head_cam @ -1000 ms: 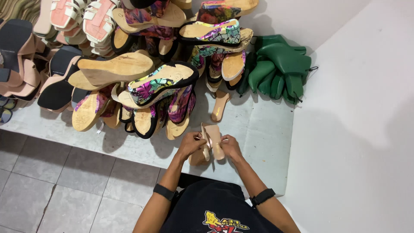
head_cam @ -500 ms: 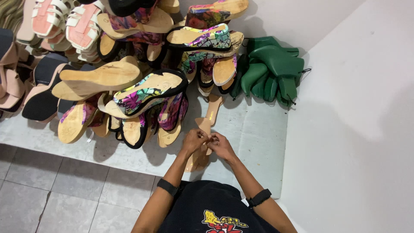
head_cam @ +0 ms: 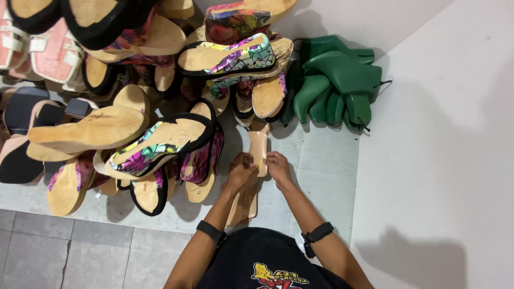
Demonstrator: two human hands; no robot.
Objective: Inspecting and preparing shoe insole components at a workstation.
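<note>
A tan insole piece (head_cam: 259, 145) stands upright between both hands, low in the head view's middle. My left hand (head_cam: 241, 169) grips its left edge and my right hand (head_cam: 277, 166) pinches its right edge. Both wrists carry black bands. Under my hands more tan sole pieces (head_cam: 243, 202) lie stacked on the pale ledge (head_cam: 316, 166). A heap of wedge sandals with colourful patterned sides (head_cam: 160, 144) rises just to the left, close to my left hand.
Green shoe lasts (head_cam: 334, 88) are piled at the back right against a white wall (head_cam: 444, 134). Black and pink sandals (head_cam: 32, 48) fill the far left. Grey floor tiles (head_cam: 64, 251) lie below the ledge.
The view has moved closer and to the right. My hands have raised the tan insole a little and shifted their grip along its edges.
</note>
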